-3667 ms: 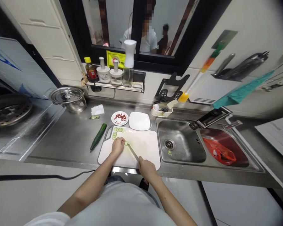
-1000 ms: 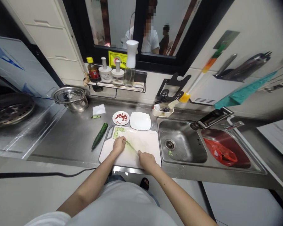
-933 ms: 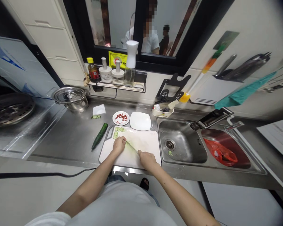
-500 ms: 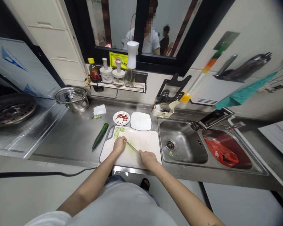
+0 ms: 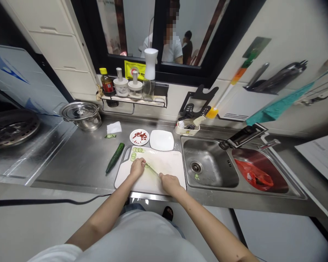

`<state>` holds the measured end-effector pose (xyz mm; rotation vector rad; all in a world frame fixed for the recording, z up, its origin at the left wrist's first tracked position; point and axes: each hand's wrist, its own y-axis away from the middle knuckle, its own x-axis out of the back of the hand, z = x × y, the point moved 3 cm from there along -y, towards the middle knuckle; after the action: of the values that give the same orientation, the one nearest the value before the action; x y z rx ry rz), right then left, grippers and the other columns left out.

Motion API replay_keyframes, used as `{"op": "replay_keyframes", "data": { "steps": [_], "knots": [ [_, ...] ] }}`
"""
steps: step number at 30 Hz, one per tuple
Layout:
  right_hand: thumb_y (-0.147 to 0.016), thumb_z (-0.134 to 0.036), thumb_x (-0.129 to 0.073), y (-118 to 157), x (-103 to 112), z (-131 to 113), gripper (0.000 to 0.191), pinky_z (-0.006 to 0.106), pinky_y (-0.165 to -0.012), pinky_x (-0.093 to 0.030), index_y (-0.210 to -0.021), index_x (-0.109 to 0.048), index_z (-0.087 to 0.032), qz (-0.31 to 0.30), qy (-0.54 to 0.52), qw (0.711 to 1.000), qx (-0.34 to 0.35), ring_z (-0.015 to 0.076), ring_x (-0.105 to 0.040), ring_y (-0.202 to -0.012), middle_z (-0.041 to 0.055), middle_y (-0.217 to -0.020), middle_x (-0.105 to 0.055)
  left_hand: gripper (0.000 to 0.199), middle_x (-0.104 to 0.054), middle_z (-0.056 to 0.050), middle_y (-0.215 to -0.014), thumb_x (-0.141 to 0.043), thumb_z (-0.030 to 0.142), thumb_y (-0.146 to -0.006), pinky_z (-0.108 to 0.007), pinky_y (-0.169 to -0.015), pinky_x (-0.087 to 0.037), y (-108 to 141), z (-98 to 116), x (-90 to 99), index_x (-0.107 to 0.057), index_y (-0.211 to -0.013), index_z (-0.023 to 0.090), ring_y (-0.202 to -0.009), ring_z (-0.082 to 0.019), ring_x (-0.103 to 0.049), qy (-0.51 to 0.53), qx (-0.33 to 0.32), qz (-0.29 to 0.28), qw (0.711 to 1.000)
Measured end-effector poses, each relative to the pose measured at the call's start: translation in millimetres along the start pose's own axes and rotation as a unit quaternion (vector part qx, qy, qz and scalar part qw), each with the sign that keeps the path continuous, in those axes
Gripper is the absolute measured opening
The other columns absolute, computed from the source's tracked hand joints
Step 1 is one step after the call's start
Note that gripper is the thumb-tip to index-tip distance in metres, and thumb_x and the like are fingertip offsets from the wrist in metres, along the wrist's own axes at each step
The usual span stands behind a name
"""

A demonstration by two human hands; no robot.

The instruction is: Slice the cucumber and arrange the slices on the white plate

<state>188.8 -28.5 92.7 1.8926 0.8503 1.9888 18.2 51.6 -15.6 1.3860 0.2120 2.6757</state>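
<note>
On the white cutting board (image 5: 169, 160), my right hand (image 5: 170, 183) is closed round the handle of a knife (image 5: 153, 170), whose narrow blade points up and left. At the blade's tip is a pale green cucumber slice (image 5: 147, 165). My left hand (image 5: 137, 168) has its fingers pinched together at the left edge of that slice. More cucumber slices (image 5: 138, 150) lie overlapping in a bent row at the board's upper left corner. A whole dark green cucumber (image 5: 115, 158) rests on the counter left of the board.
Behind the board stand a small plate of chopped red bits (image 5: 139, 137) and a white square plate (image 5: 161, 140). To the right is a steel sink (image 5: 211, 160) with a red plastic bag (image 5: 253, 174) in its far basin. A lidded pot (image 5: 83, 115) stands at the back left.
The whole view has shifted slightly. Both hands, the knife and the slice keep almost the same places on the board.
</note>
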Motion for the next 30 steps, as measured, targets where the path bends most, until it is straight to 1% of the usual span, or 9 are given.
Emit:
{"op": "replay_keyframes", "data": {
  "steps": [5, 11, 18, 21, 24, 27, 30],
  "knots": [
    [-0.089, -0.009, -0.04, 0.4, 0.5, -1.7, 0.034, 0.034, -0.075, -0.049, -0.12, -0.053, -0.017, -0.002, -0.014, 1.0, -0.011, 0.0251, -0.067, -0.099, 0.0165, -0.104, -0.069, 0.02, -0.066, -0.007, -0.099, -0.051, 0.013, -0.083, -0.028, -0.083, -0.041, -0.4, 0.0, -0.5, -0.066, -0.095, 0.019, -0.095, -0.019, -0.058, -0.004, -0.003, -0.003, 1.0],
    [-0.089, -0.01, -0.037, 0.1, -4.0, 0.0, 0.036, 0.034, -0.077, -0.049, -0.121, -0.052, -0.017, -0.006, -0.02, 1.0, -0.008, 0.0247, -0.067, -0.099, 0.0164, -0.104, -0.069, 0.021, -0.066, -0.007, -0.099, -0.051, 0.012, -0.083, -0.028, -0.084, -0.041, -0.6, 0.0, -0.7, -0.066, -0.094, 0.019, -0.096, -0.019, -0.058, 0.002, -0.008, -0.001, 1.0],
    [-0.09, -0.01, -0.035, 7.1, -13.6, 6.1, 0.036, 0.033, -0.075, -0.047, -0.12, -0.053, -0.018, 0.003, -0.04, 0.999, -0.014, 0.0241, -0.066, -0.098, 0.0159, -0.103, -0.069, 0.022, -0.066, -0.007, -0.099, -0.048, 0.012, -0.084, -0.028, -0.086, -0.041, 5.7, 1.9, 0.6, -0.066, -0.095, 0.018, -0.097, -0.019, -0.058, 0.01, -0.025, 0.014, 1.0],
    [-0.089, -0.01, -0.034, 11.6, -18.5, 8.6, 0.036, 0.033, -0.074, -0.046, -0.12, -0.052, -0.018, 0.004, -0.042, 0.999, -0.018, 0.0247, -0.066, -0.097, 0.0162, -0.102, -0.069, 0.02, -0.064, -0.007, -0.098, -0.051, 0.015, -0.083, -0.029, -0.086, -0.041, 9.1, 4.6, 1.0, -0.065, -0.098, 0.018, -0.095, -0.02, -0.057, -0.004, -0.032, 0.017, 0.999],
    [-0.09, -0.011, -0.034, 15.2, -23.9, 10.6, 0.036, 0.032, -0.073, -0.045, -0.12, -0.051, -0.018, 0.002, -0.042, 0.999, -0.022, 0.0246, -0.066, -0.096, 0.0157, -0.102, -0.069, 0.019, -0.063, -0.008, -0.097, -0.055, 0.019, -0.082, -0.029, -0.085, -0.04, 10.6, 7.7, 1.1, -0.064, -0.099, 0.017, -0.094, -0.021, -0.057, -0.022, -0.028, 0.021, 0.999],
    [-0.09, -0.012, -0.035, 17.8, -30.1, 11.3, 0.035, 0.031, -0.071, -0.043, -0.12, -0.051, -0.018, 0.005, -0.048, 0.999, -0.025, 0.0256, -0.066, -0.096, 0.0158, -0.101, -0.068, 0.018, -0.062, -0.008, -0.097, -0.056, 0.019, -0.082, -0.029, -0.085, -0.04, 9.8, 9.7, 0.6, -0.064, -0.097, 0.017, -0.094, -0.02, -0.057, -0.03, -0.02, 0.02, 0.999],
    [-0.094, -0.018, -0.033, 20.8, -36.6, 11.8, 0.031, 0.03, -0.071, -0.041, -0.119, -0.051, -0.019, 0.011, -0.071, 0.997, -0.035, 0.0249, -0.065, -0.093, 0.0147, -0.099, -0.068, 0.015, -0.063, -0.007, -0.096, -0.057, 0.017, -0.08, -0.028, -0.083, -0.039, 7.8, 10.3, -0.2, -0.063, -0.093, 0.018, -0.093, -0.02, -0.057, -0.025, -0.013, 0.02, 0.999]
  ]
}}
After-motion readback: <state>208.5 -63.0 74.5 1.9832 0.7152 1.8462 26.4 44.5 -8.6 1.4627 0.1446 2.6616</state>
